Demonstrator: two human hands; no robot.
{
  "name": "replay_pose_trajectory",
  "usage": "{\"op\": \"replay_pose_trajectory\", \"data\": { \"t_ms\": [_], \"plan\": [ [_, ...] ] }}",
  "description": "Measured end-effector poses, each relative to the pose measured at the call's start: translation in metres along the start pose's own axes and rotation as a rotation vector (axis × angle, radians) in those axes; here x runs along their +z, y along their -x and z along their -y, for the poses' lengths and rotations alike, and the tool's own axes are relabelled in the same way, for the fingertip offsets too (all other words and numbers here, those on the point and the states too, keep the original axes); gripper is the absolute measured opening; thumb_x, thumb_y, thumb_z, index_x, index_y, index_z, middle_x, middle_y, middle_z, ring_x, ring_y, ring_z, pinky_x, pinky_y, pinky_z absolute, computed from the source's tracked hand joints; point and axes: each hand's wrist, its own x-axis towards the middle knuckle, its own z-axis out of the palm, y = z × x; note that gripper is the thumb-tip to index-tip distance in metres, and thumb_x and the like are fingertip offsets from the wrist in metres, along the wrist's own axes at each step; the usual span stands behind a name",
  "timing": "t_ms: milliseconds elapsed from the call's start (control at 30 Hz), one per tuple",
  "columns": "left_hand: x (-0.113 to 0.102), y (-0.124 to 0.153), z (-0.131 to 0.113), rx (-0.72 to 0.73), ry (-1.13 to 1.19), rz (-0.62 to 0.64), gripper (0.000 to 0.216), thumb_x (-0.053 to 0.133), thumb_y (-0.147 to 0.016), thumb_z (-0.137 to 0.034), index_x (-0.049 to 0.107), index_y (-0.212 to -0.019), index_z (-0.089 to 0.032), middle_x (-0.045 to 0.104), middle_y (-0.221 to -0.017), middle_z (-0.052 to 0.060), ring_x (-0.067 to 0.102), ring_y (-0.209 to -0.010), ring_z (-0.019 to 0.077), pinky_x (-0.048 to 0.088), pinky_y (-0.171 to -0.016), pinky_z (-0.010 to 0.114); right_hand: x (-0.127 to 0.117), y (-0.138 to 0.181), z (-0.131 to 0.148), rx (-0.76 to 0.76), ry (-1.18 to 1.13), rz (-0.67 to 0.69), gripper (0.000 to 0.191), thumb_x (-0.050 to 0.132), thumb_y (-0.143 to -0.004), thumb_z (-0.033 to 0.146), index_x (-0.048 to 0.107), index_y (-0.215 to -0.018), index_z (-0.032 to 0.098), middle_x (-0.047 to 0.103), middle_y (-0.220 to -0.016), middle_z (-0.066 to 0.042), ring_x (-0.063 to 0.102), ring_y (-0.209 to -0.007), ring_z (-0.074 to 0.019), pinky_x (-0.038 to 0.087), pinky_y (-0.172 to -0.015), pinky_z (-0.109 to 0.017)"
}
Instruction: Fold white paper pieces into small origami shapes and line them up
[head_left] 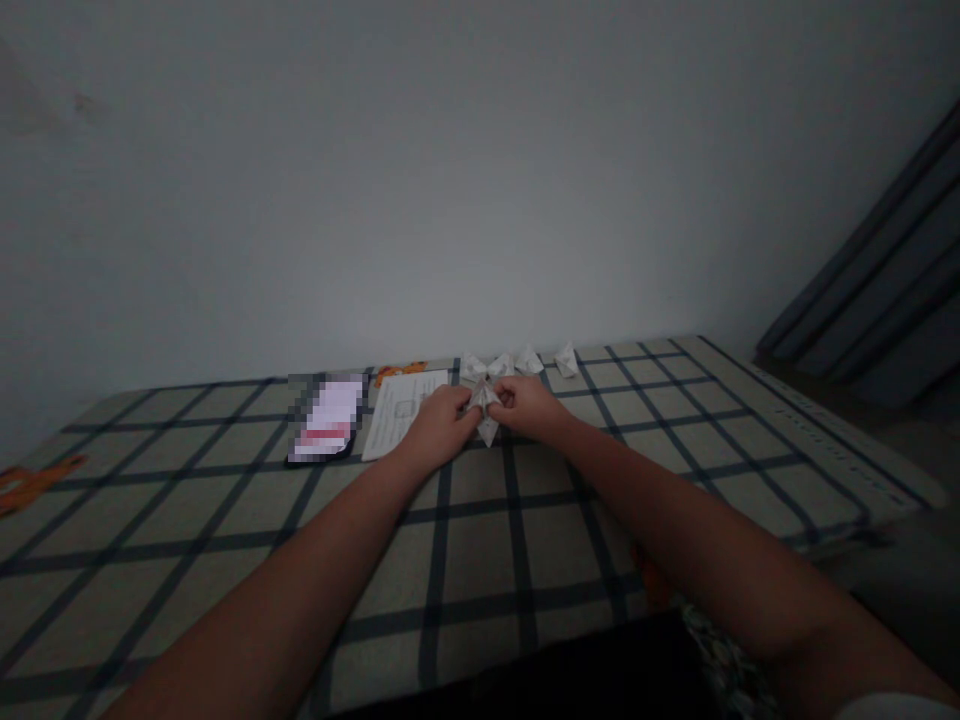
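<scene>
Both my hands meet over a checked bedsheet (225,520), pinching one small folded white paper piece (486,412) between them. My left hand (442,420) grips its left side with fingers closed. Closed on the piece's right side is my right hand (527,402). The folded piece hangs just above the sheet, its pointed tip down. Just beyond my hands, several finished folded paper shapes (517,363) lie in a row near the wall.
A white printed sheet of paper (401,410) lies left of my hands, with a blurred-out phone or tablet (328,417) beside it. An orange print (34,482) shows on the sheet at far left. A dark curtain (877,300) hangs at right, past the bed's edge.
</scene>
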Motion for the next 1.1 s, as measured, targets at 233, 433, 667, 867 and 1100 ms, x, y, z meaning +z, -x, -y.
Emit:
{"op": "replay_pose_trajectory", "data": {
  "t_ms": [233,433,667,867,1100],
  "plan": [
    [0.005,-0.001,0.004,0.004,-0.048,0.032,0.024,0.038,-0.086,-0.030,0.059,-0.088,-0.018,0.061,-0.087,0.007,0.053,-0.085,0.0232,0.039,-0.076,0.033,0.003,-0.003,-0.005,0.045,-0.017,0.002,0.010,0.057,-0.068,0.022,0.056,-0.062,0.014,0.053,-0.058,0.002,0.046,-0.056,-0.0091,0.030,-0.052,-0.022],
    [0.007,0.000,0.006,-0.024,-0.046,0.048,0.027,0.035,-0.087,-0.032,0.059,-0.089,-0.019,0.061,-0.091,0.008,0.052,-0.089,0.0244,0.038,-0.077,0.035,0.003,-0.004,-0.006,0.066,-0.046,0.032,0.011,0.055,-0.069,0.021,0.056,-0.062,0.014,0.052,-0.058,0.002,0.045,-0.056,-0.0089,0.029,-0.051,-0.021],
    [0.004,0.000,0.005,-0.036,0.104,0.061,0.025,0.040,-0.084,-0.031,0.062,-0.086,-0.018,0.062,-0.085,0.007,0.053,-0.084,0.0231,0.040,-0.076,0.034,0.002,-0.004,-0.009,0.053,-0.072,0.051,0.011,0.055,-0.069,0.021,0.056,-0.061,0.014,0.051,-0.057,0.003,0.044,-0.056,-0.0083,0.029,-0.052,-0.021],
    [-0.001,0.001,0.001,-0.072,0.324,-0.015,0.026,0.046,-0.084,-0.035,0.064,-0.094,-0.019,0.065,-0.084,0.003,0.056,-0.076,0.0192,0.041,-0.070,0.029,0.002,-0.004,-0.012,0.053,-0.101,0.066,0.011,0.057,-0.069,0.022,0.054,-0.062,0.014,0.049,-0.057,0.004,0.043,-0.056,-0.0082,0.030,-0.052,-0.021],
    [-0.005,0.001,-0.002,-0.116,0.288,-0.060,0.031,0.050,-0.082,-0.035,0.062,-0.105,-0.018,0.064,-0.081,0.002,0.056,-0.070,0.0168,0.041,-0.064,0.026,0.004,-0.005,-0.014,0.042,-0.282,0.132,0.011,0.054,-0.073,0.022,0.061,-0.074,0.014,0.058,-0.066,0.001,0.051,-0.063,-0.0103,0.037,-0.059,-0.021]
  ]
}}
